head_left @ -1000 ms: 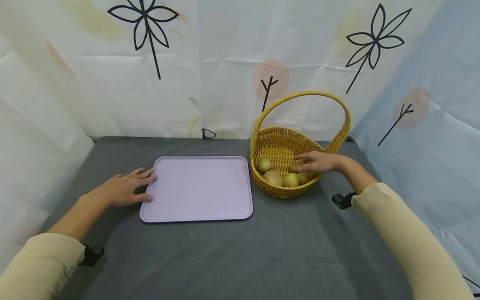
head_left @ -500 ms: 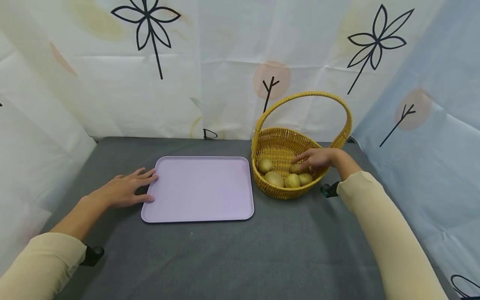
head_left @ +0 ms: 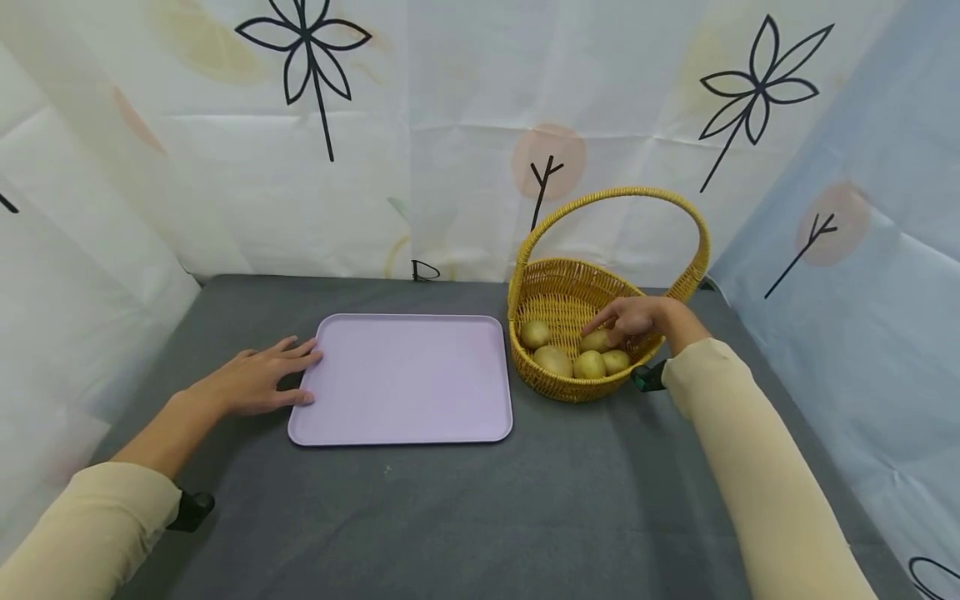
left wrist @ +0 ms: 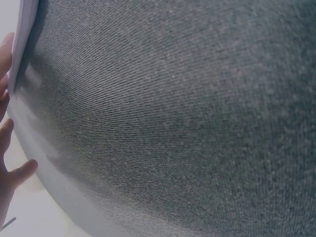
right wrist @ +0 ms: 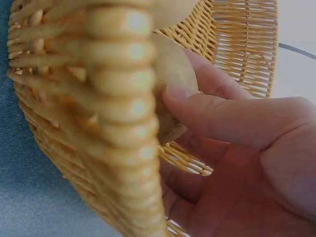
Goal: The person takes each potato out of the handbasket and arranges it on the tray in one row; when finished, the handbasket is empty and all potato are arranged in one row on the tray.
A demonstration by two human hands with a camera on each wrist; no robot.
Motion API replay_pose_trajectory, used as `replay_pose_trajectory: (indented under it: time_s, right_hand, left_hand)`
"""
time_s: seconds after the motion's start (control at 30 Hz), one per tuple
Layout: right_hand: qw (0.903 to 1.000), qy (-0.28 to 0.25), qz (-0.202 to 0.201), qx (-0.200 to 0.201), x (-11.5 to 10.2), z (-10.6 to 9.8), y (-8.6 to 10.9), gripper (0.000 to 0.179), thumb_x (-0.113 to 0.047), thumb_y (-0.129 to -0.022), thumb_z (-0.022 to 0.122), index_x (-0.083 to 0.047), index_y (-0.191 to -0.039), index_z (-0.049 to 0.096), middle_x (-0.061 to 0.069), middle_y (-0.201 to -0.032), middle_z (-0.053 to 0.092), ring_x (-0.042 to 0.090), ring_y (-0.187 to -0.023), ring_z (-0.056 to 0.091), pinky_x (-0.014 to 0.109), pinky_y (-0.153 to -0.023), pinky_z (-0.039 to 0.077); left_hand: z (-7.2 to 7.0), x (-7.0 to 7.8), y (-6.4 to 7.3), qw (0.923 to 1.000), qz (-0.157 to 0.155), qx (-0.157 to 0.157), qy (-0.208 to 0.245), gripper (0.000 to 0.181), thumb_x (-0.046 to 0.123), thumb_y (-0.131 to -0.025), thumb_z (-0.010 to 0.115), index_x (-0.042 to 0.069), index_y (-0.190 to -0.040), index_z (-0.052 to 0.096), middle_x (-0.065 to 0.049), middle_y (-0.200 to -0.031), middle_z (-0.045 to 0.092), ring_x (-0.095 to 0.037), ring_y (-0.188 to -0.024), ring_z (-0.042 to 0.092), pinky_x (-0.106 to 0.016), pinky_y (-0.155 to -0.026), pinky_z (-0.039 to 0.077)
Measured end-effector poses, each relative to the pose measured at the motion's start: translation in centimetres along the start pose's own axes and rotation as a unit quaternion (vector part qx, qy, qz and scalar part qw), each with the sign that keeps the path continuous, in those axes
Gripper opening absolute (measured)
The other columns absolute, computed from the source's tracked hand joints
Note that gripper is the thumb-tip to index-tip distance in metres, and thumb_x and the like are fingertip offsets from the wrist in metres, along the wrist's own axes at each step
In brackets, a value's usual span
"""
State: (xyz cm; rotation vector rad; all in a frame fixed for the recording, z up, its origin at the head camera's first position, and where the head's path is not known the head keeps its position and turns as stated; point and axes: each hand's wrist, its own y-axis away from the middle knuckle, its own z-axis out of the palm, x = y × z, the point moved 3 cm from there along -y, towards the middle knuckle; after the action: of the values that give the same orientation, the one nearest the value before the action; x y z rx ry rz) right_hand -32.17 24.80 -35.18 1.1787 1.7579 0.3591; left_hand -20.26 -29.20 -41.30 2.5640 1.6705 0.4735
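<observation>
A lilac rectangular tray (head_left: 405, 379) lies flat on the grey cloth. My left hand (head_left: 255, 382) rests at its left edge with the fingers spread and fairly straight. To the right stands a yellow wicker basket (head_left: 555, 287) with a tall arched handle, and several potatoes (head_left: 553, 362) lie in its bottom. Inside the basket, my right hand (head_left: 637, 318) grips a potato (head_left: 595, 341) near the right side. In the right wrist view the thumb presses on that potato (right wrist: 175, 69) with a finger behind it; the basket rim hides part of it.
A grey cloth (head_left: 420, 517) covers the table. White patterned curtains (head_left: 450, 167) hang behind and at the sides. The basket handle (head_left: 615, 193) arches above the right hand.
My right hand has shifted slightly down into the basket, and its fingers have closed round a potato. The left hand keeps its place at the tray. The head view has shifted slightly.
</observation>
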Motion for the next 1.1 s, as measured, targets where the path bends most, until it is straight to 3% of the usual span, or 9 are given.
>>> replay_pose_trajectory:
  time_s: [0.2,0.27,0.33,0.43,0.77,1.1]
  right_hand:
    - [0.9994,-0.003,-0.029,0.02,-0.7,0.0,0.6,0.046,-0.003,-0.102,0.048,-0.001,-0.148,0.045,0.032,-0.143,0.041,0.022,-0.07,0.041,0.04,-0.07,0.042]
    - [0.9983,-0.008,-0.046,0.034,-0.9,0.0,1.0,0.045,-0.004,-0.103,0.049,-0.002,-0.147,0.046,0.033,-0.148,0.035,0.029,-0.085,0.052,0.042,-0.074,0.045]
    - [0.9971,-0.01,-0.058,0.05,-1.2,-0.1,1.6,0.044,-0.007,-0.103,0.05,-0.005,-0.147,0.048,0.03,-0.152,0.032,0.04,-0.108,0.053,0.047,-0.081,0.048]
    - [0.9949,0.003,-0.08,0.061,-1.8,-0.2,2.6,0.044,-0.011,-0.103,0.053,-0.008,-0.146,0.049,0.025,-0.158,0.026,0.046,-0.143,0.026,0.056,-0.099,0.043]
    - [0.9885,0.013,-0.144,0.045,-4.2,-0.2,4.7,0.046,-0.019,-0.102,0.058,-0.011,-0.146,0.05,0.013,-0.156,0.037,0.039,-0.146,0.024,0.06,-0.114,0.023]
    - [0.9686,0.049,-0.242,0.028,-8.8,2.2,4.6,0.043,-0.016,-0.101,0.059,-0.009,-0.143,0.054,0.006,-0.145,0.052,0.027,-0.135,0.044,0.054,-0.107,0.035]
  left_hand:
    - [-0.2,-0.1,-0.2,1.0,0.002,-0.002,-0.003,0.084,0.061,-0.089,0.063,0.007,-0.15,0.044,-0.02,-0.159,0.031,-0.048,-0.144,0.023,-0.078,-0.1,0.021]
    - [-0.2,-0.1,-0.2,1.0,0.001,-0.004,-0.002,0.084,0.061,-0.089,0.063,0.007,-0.15,0.043,-0.02,-0.159,0.031,-0.048,-0.144,0.023,-0.078,-0.101,0.021]
    - [-0.2,-0.2,-0.3,1.0,0.001,-0.006,-0.001,0.084,0.061,-0.089,0.063,0.007,-0.15,0.043,-0.02,-0.159,0.03,-0.048,-0.145,0.022,-0.078,-0.101,0.02]
    - [-0.3,-0.2,-0.2,1.0,0.003,-0.005,0.0,0.083,0.06,-0.089,0.064,0.006,-0.15,0.043,-0.021,-0.159,0.03,-0.048,-0.145,0.022,-0.078,-0.101,0.02]
    - [-0.5,-0.3,-0.1,0.9998,0.017,0.003,-0.006,0.085,0.06,-0.088,0.065,0.004,-0.148,0.046,-0.023,-0.156,0.034,-0.05,-0.143,0.025,-0.077,-0.1,0.024]
    - [-0.5,-0.2,0.0,0.9997,0.022,0.005,-0.004,0.085,0.061,-0.088,0.064,0.004,-0.148,0.046,-0.023,-0.156,0.034,-0.05,-0.142,0.025,-0.077,-0.099,0.024]
